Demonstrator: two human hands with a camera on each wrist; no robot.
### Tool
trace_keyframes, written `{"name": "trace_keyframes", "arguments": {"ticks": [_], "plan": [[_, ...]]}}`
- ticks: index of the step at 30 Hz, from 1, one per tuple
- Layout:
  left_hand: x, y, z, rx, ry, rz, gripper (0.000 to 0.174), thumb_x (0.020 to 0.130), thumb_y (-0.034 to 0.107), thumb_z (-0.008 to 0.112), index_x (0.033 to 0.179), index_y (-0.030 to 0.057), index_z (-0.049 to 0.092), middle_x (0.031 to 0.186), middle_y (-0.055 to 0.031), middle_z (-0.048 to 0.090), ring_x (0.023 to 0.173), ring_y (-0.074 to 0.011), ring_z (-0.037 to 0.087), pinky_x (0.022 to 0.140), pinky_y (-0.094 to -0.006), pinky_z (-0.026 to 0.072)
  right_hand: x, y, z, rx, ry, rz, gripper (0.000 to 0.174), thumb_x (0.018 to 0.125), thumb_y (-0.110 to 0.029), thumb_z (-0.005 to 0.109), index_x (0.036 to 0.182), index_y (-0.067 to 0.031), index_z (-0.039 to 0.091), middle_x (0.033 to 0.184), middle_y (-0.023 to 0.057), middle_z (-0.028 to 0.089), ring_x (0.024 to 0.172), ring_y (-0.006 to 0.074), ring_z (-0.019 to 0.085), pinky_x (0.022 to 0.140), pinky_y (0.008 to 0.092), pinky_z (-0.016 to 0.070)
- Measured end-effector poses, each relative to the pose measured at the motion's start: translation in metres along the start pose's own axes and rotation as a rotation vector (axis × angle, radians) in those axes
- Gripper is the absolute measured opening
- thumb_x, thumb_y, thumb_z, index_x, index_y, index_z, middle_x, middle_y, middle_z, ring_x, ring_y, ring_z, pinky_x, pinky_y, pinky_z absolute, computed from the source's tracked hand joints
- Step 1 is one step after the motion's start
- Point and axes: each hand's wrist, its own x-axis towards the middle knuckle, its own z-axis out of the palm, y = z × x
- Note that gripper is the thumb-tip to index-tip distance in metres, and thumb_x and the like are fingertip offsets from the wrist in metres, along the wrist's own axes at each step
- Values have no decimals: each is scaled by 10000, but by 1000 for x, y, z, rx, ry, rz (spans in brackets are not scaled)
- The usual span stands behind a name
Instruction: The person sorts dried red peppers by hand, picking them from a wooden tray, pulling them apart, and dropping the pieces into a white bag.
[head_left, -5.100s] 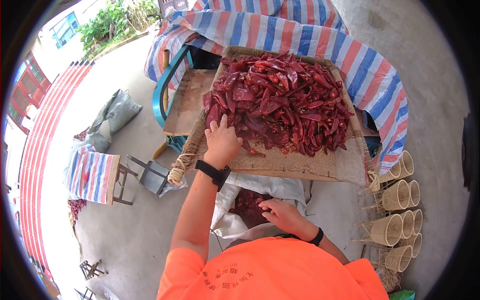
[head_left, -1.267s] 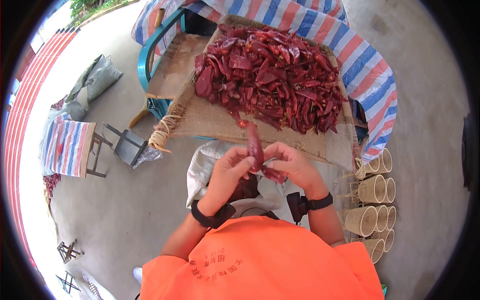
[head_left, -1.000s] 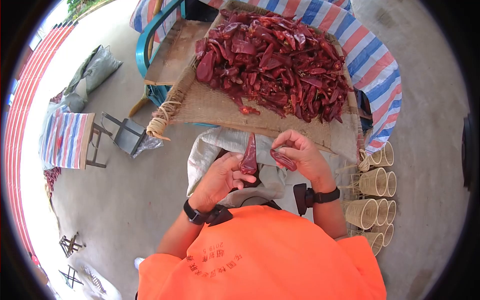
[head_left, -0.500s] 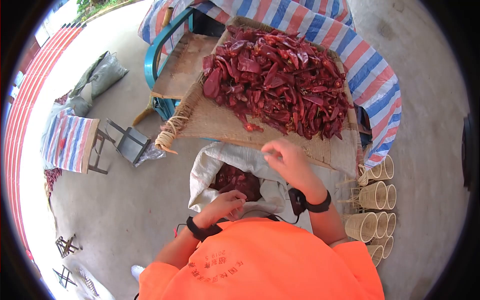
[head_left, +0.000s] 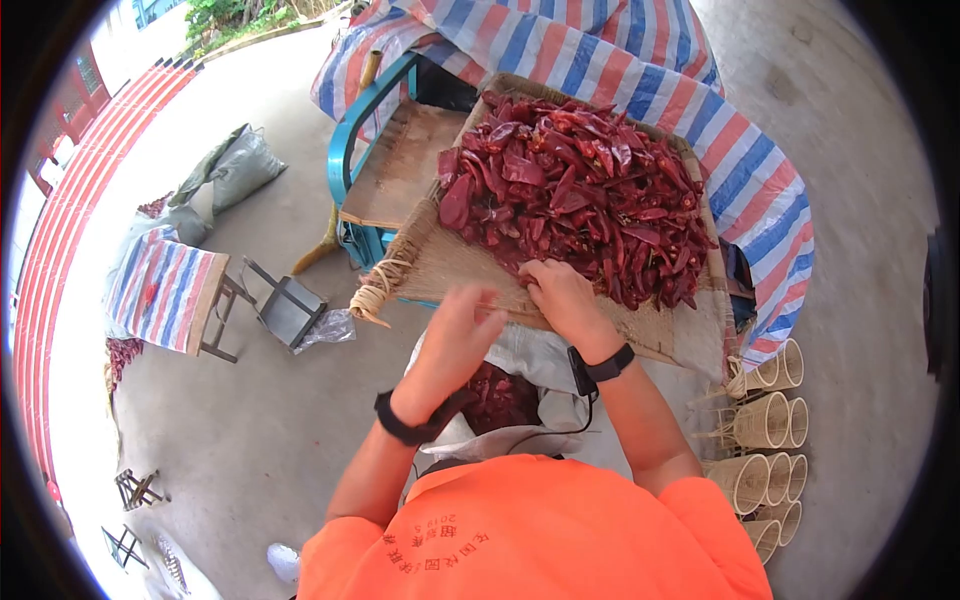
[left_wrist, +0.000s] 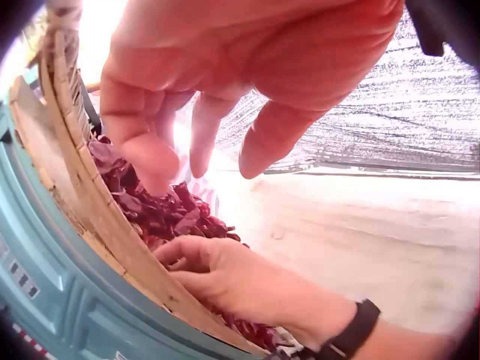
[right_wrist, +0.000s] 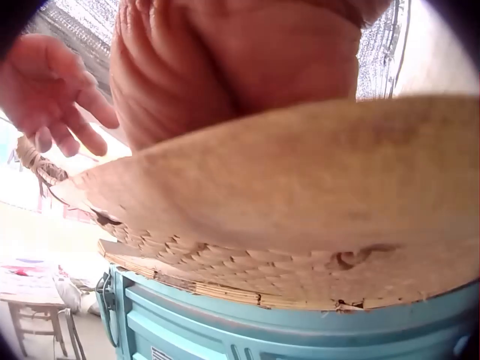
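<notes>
A heap of dried red chili peppers [head_left: 580, 190] lies on a woven tray [head_left: 440, 265] with bound corners. My right hand [head_left: 567, 305] rests over the tray's front part, its fingertips right at the near edge of the heap. In the left wrist view, the right hand [left_wrist: 251, 281] bends its fingers and thumb in among the peppers; I cannot tell whether it pinches one. My left hand [head_left: 460, 340] hovers at the tray's front edge, slightly blurred, with loosely spread fingers and nothing between them. Below stands a white woven sack [head_left: 550, 355] with red peppers [head_left: 495, 400] inside.
A teal metal frame [head_left: 345, 150] stands under and left of the tray. Striped plastic sheeting [head_left: 740, 170] drapes behind it. Several wicker baskets [head_left: 765, 420] line the right side. A small black chair [head_left: 290, 310] and a cloth-covered stool [head_left: 165, 290] stand at the left.
Both hands held pepper pieces over the sack about a second ago and let them go. Since then the right hand has reached forward to the heap, and the left has risen from the sack toward the tray.
</notes>
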Motion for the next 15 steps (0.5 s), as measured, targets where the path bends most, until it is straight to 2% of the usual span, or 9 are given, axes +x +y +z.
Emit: {"name": "trace_keyframes", "arguments": {"ticks": [1,3,6,8,11,13,15], "plan": [[14,-5,1,118,105,89,344,886,130,623,1199,3,561,1102,-123,570,856,-164,603,775,-301,498,0,2,1,8,9,6,192,845,-151,624,1034,-115,618,951,104,629,949,308,618,790,448,515],[47,-23,2,102,157,18,417,847,167,652,1217,1,557,1309,-211,445,934,-216,606,834,-325,496,-1,4,-1,31,18,15,178,845,-148,624,1019,-108,615,951,107,627,951,309,614,796,449,512],[93,-48,1,292,296,-155,493,812,212,676,1236,-3,548,1409,-251,334,987,-234,603,863,-321,494,-2,4,-3,65,27,7,169,842,-156,634,997,-95,605,953,110,624,959,314,605,806,451,506],[110,-49,-2,192,227,-266,524,800,237,684,1246,0,544,1457,-248,263,991,-240,611,832,-332,512,-1,5,-3,62,34,-16,173,837,-166,644,982,-84,595,961,113,624,967,321,598,810,452,501],[125,-59,-8,247,6,-318,550,799,252,686,1260,-6,533,1503,-231,170,952,-240,628,751,-348,540,1,5,3,150,23,34,193,827,-176,659,963,-67,577,958,121,630,967,337,590,808,456,496],[130,-64,-4,293,3,-275,547,788,257,687,1228,-36,548,1486,-278,175,1055,-325,542,830,-378,496,4,2,4,184,-3,47,191,816,-154,664,947,-57,564,946,129,632,959,346,589,802,457,492],[129,-69,3,279,187,-189,543,761,266,691,1156,-91,587,1429,-386,244,1303,-495,358,1054,-427,390,6,2,5,225,-16,55,186,805,-128,664,933,-50,553,932,137,633,950,353,589,796,459,488]]}}
